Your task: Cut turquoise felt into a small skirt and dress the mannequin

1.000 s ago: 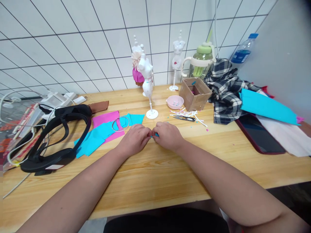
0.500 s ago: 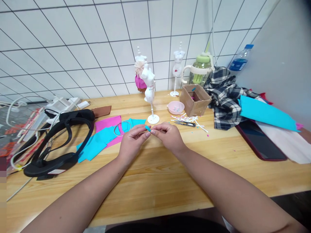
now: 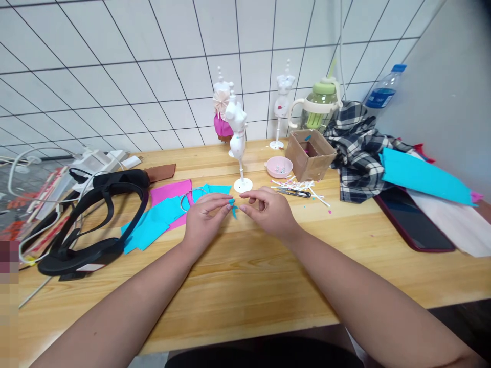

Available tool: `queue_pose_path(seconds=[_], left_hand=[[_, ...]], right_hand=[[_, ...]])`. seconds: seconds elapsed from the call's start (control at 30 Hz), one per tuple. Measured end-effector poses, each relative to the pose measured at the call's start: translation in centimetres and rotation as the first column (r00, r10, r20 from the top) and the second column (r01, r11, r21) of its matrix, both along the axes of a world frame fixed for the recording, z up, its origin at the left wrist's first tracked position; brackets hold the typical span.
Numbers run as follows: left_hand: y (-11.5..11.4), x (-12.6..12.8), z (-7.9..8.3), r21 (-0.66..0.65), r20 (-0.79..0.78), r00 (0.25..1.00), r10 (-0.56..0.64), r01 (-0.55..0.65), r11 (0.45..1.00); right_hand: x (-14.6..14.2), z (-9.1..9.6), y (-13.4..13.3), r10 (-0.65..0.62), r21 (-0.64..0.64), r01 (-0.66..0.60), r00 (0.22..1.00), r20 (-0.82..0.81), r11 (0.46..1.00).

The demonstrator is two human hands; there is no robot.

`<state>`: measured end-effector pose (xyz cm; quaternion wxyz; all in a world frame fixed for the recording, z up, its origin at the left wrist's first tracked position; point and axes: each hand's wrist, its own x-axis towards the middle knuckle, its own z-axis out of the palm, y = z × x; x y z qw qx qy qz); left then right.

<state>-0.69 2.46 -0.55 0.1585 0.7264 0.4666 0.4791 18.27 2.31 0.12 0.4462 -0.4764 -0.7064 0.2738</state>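
Note:
My left hand (image 3: 207, 219) pinches a small bright blue strip (image 3: 234, 210) between thumb and fingertips; one end of it hangs down. Whether it is cloth or crepe paper I cannot tell. Just to its right is my right hand (image 3: 270, 212), thumb and index finger apart, with nothing visible between them. Behind both hands stands a small white dress-form stand (image 3: 237, 125). Blue sheets (image 3: 153, 227) and a pink sheet (image 3: 171, 191) lie left of my left hand, with a thin ring (image 3: 183, 200) on top.
Thread snips (image 3: 294, 192) and white paper sticks lie right of the stand. Behind them are a pink dish (image 3: 279, 167) and a cardboard box (image 3: 310, 156). A black headset frame (image 3: 140, 220) sits left; a phone (image 3: 416, 225) and checked cloth (image 3: 355, 153) are right.
My right thumb and finger have parted and come away from the blue strip. The strip's end now hangs below my left fingertips. The view has shifted slightly.

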Motion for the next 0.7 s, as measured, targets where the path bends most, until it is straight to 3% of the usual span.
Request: queue_pose_path(seconds=[0.1, 0.2, 0.3, 0.7], left_hand=[[-0.2, -0.2, 0.2, 0.166, -0.181, 0.983, -0.015, 0.046, 0.985], [-0.5, -0.1, 0.2, 0.248, -0.304, 0.952, 0.024, 0.055, 0.967], [-0.6, -0.1, 0.1, 0.273, -0.339, 0.939, 0.064, 0.033, 0.961], [-0.5, -0.3, 0.2, 0.310, -0.427, 0.902, 0.062, 0.082, 0.947]], right_hand=[[0.2, 0.4, -0.5, 0.055, 0.086, -0.063, 0.994, 0.095, 0.994], [0.0, 0.4, -0.9, 0.015, 0.135, -0.029, 0.995, 0.099, 0.990], [-0.3, 0.2, -1.1, -0.016, 0.136, 0.009, 0.998, 0.054, 0.991], [-0.1, -0.1, -0.7, 0.084, 0.167, -0.097, 0.993, 0.081, 0.981]])
